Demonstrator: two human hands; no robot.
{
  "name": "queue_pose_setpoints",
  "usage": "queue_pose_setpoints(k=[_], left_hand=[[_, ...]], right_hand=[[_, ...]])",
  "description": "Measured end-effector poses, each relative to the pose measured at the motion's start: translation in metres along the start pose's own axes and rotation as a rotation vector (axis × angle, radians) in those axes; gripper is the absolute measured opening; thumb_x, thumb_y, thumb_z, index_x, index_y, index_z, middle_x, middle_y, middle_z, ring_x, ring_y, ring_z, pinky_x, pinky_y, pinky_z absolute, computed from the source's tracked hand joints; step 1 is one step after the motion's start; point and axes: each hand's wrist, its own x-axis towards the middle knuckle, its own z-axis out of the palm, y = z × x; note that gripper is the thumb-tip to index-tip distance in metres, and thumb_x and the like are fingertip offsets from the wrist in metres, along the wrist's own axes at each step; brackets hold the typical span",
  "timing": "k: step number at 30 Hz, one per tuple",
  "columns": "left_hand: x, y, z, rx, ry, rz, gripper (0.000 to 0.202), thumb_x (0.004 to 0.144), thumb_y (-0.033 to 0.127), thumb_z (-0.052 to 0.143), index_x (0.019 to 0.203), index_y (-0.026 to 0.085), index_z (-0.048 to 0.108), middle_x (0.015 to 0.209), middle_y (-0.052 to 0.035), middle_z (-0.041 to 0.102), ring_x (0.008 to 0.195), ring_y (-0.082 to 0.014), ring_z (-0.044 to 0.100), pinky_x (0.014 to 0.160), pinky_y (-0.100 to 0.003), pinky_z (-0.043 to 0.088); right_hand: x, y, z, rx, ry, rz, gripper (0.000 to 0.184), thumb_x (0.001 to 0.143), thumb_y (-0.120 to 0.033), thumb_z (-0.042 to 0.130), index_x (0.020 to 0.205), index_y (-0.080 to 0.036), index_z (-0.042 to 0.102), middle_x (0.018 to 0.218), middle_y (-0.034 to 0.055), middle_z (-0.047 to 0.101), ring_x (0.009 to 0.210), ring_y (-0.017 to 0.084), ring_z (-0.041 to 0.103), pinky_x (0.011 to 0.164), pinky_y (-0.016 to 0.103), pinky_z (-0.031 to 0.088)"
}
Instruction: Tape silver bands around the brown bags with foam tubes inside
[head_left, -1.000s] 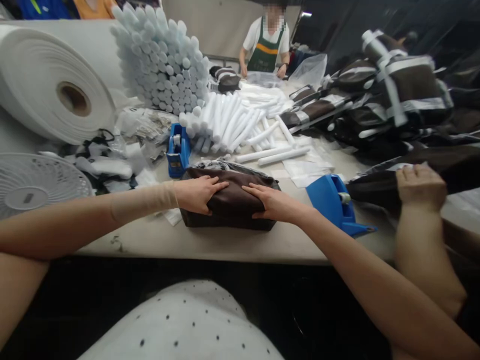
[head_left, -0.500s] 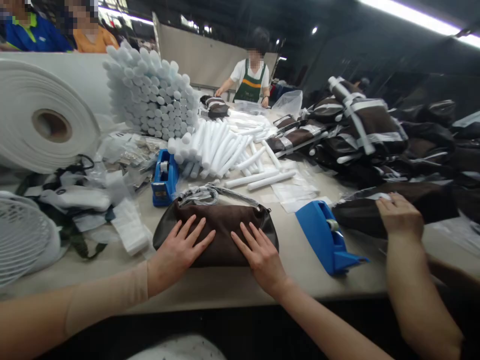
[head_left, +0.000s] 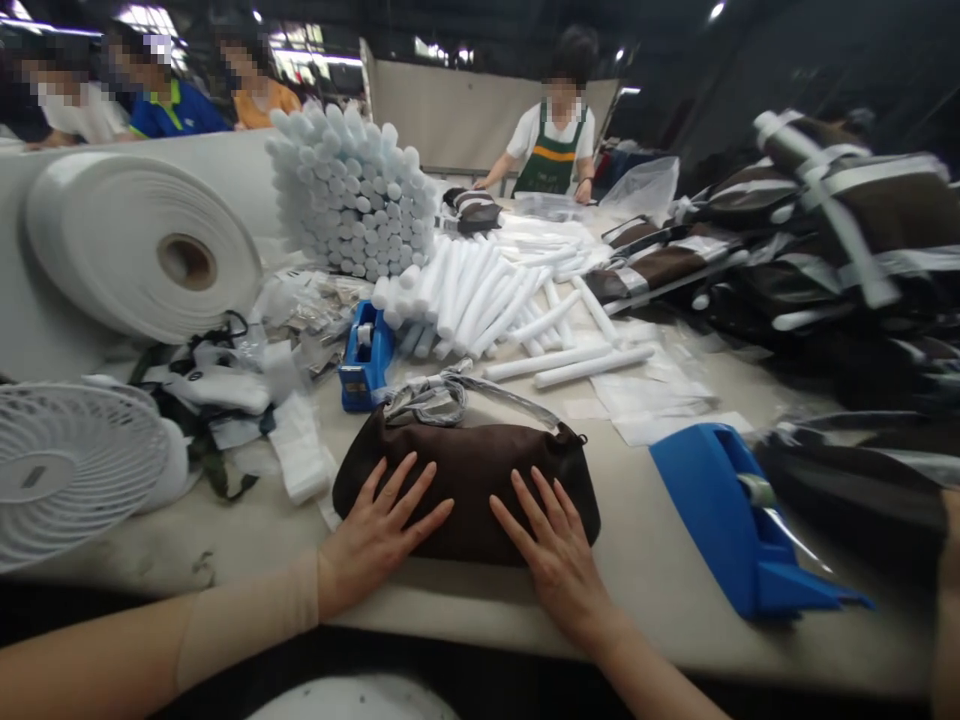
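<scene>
Two open hands, left hand (head_left: 375, 535) and right hand (head_left: 559, 555), flat on brown bag (head_left: 472, 465); even outward pressure advised, avoiding creases.

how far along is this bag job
Looks done: wrapped brown bags piled at the right. In hand: left hand and right hand lie flat on one brown bag. Left, likely: this bag is unwrapped, many foam rolls lie unused, tape dispenser untouched.

Beige partition (head_left: 450, 125) — bright ceiling lights (head_left: 712, 10) overhead
</scene>
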Motion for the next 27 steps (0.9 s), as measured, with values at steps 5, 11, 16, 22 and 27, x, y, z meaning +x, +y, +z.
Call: queue_pose_setpoints(k=[5, 11, 16, 22, 27], left_hand=[[-0.004, -0.002, -0.015, -0.061, -0.112, 0.0, 0.085, 0.084, 0.003, 0.05, 0.154, 0.036, 0.013, 0.162, -0.0105, 0.009, 0.148, -0.0376, 0.004, 0.115, -0.063, 0.016], [0.019, -0.004, -0.074, -0.311, -0.321, -0.048, 0.091, 0.072, 0.032, 0.073, 0.151, 0.035, 0.027, 0.16, -0.0107, 0.019, 0.145, -0.0413, 0.02, 0.113, -0.065, 0.021], [0.081, 0.005, -0.079, -0.32, -0.035, -0.074, 0.046, 0.095, 0.041, 0.047, 0.141, 0.034, 0.048, 0.156, -0.0037, 0.032, 0.142, -0.0313, 0.033, 0.116, -0.055, 0.027], [0.1, 0.01, -0.013, -0.313, 0.007, 0.056, 0.084, 0.087, 0.062, 0.053, 0.154, 0.033, 0.011, 0.159, -0.0081, 0.02, 0.145, -0.0381, 0.023, 0.115, -0.065, 0.021], [0.09, 0.008, -0.002, -0.294, 0.03, 0.059, 0.08, 0.088, 0.066, 0.049, 0.153, 0.031, 0.018, 0.159, -0.0089, 0.022, 0.145, -0.0372, 0.024, 0.116, -0.062, 0.019]], right_hand=[[-0.001, 0.0, 0.002, 0.012, 0.012, 0.003, 0.088, 0.076, 0.009, 0.039, 0.154, -0.031, 0.025, 0.161, 0.0076, 0.021, 0.148, 0.034, 0.014, 0.112, 0.061, 0.033], [-0.004, 0.0, -0.001, -0.039, 0.036, 0.011, 0.091, 0.074, 0.006, 0.041, 0.154, -0.032, 0.022, 0.16, 0.0065, 0.022, 0.148, 0.034, 0.017, 0.11, 0.06, 0.037], [-0.014, 0.011, 0.037, -0.189, 0.118, -0.027, 0.079, 0.082, -0.012, 0.053, 0.153, -0.035, 0.028, 0.154, 0.0055, 0.035, 0.143, 0.035, 0.03, 0.103, 0.058, 0.048], [-0.015, 0.031, 0.078, -0.319, 0.298, -0.047, 0.075, 0.083, -0.021, 0.058, 0.15, -0.04, 0.032, 0.145, 0.0019, 0.049, 0.136, 0.033, 0.043, 0.097, 0.054, 0.054], [0.002, 0.005, 0.002, 0.013, 0.041, 0.054, 0.082, 0.075, -0.045, 0.072, 0.149, -0.032, 0.038, 0.155, 0.0064, 0.035, 0.139, 0.037, 0.037, 0.107, 0.057, 0.043]])
